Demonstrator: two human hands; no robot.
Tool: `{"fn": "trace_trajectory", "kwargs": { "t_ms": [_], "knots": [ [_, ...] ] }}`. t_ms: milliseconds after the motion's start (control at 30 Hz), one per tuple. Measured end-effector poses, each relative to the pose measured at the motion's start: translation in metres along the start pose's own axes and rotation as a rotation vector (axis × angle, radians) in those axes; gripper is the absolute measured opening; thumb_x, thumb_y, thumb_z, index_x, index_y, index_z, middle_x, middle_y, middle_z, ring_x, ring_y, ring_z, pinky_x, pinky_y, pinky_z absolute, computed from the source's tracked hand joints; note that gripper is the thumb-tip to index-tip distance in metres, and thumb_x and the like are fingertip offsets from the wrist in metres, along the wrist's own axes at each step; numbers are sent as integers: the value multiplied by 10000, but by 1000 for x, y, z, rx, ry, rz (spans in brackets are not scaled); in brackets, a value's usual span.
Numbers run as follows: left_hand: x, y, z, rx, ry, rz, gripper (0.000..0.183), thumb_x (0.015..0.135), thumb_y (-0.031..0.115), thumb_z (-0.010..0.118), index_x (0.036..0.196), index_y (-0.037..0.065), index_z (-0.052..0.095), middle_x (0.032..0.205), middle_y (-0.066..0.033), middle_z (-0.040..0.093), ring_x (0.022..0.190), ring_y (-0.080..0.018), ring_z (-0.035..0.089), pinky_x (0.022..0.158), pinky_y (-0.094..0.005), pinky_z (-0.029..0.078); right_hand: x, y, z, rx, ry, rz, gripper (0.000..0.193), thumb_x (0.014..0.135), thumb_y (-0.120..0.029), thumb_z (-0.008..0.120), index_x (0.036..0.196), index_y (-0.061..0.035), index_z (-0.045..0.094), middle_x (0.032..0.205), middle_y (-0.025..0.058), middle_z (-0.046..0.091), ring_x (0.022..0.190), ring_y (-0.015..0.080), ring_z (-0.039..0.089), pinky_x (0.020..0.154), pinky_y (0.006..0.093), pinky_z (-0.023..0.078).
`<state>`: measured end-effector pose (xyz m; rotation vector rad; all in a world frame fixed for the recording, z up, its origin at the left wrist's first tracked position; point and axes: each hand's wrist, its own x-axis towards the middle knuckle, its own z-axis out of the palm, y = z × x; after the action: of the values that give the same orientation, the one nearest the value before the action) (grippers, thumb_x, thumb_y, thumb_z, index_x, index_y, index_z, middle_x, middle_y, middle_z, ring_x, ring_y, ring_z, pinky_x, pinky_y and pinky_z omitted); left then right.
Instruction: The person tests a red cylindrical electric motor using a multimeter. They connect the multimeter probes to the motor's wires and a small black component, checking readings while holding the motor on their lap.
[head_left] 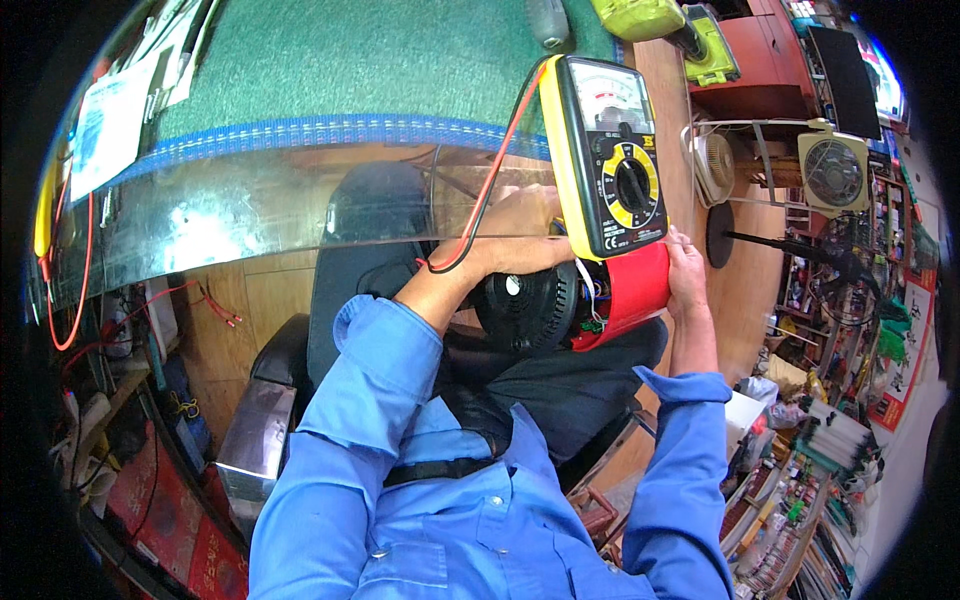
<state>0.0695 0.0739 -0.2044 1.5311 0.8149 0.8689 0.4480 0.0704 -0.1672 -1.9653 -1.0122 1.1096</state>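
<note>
An analog multimeter (603,155) with a yellow-and-black body and round dial overlaps the red device behind it. Its red and black leads (482,200) loop down across my left wrist. The red curved housing (637,290) is over my lap, with a black round vented part (528,308) at its left and loose wires in the gap between them. My right hand (685,268) is closed on the red housing's right edge. Beyond the black part, my left hand (522,218) reaches in behind the multimeter; its fingertips are hidden, so its grip does not show.
A glossy tabletop edge (270,225) with a green mat (340,70) lies ahead. A yellow-green tool (640,18) stands at the far right of the mat. Fans (833,170) and crowded shelves line the right. A chair armrest (258,435) is at my left.
</note>
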Motion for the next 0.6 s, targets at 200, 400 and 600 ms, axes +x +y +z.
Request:
{"fn": "trace_trajectory", "kwargs": {
  "t_ms": [200, 400, 600],
  "knots": [
    [-5, 3, -2, -53, -145, 8, 518, 1021, 438, 752, 1400, 87, 717, 1354, -182, 758, 1268, -363, 712, 1117, -481, 548, -9, -3, 6, 31, 15, -11, 278, 1165, -270, 658, 1198, -22, 779, 1048, 22, 787, 914, 100, 702, 820, 285, 586],
    [-10, 16, -11, -145, -113, 48, 419, 1031, 338, 715, 1310, 24, 717, 1255, -247, 769, 1214, -430, 740, 1040, -519, 579, -15, -5, 8, 74, -21, -45, 280, 1171, -262, 652, 1157, -18, 789, 995, 10, 781, 854, 86, 688, 777, 269, 573],
    [-14, 31, -29, -237, -138, 7, 461, 1015, 308, 749, 1353, 0, 695, 1287, -248, 757, 1234, -420, 729, 1057, -503, 577, -14, 1, 5, 81, -21, -50, 273, 1179, -243, 637, 1139, -22, 793, 976, 4, 779, 832, 69, 679, 745, 258, 561]
  ]
}}
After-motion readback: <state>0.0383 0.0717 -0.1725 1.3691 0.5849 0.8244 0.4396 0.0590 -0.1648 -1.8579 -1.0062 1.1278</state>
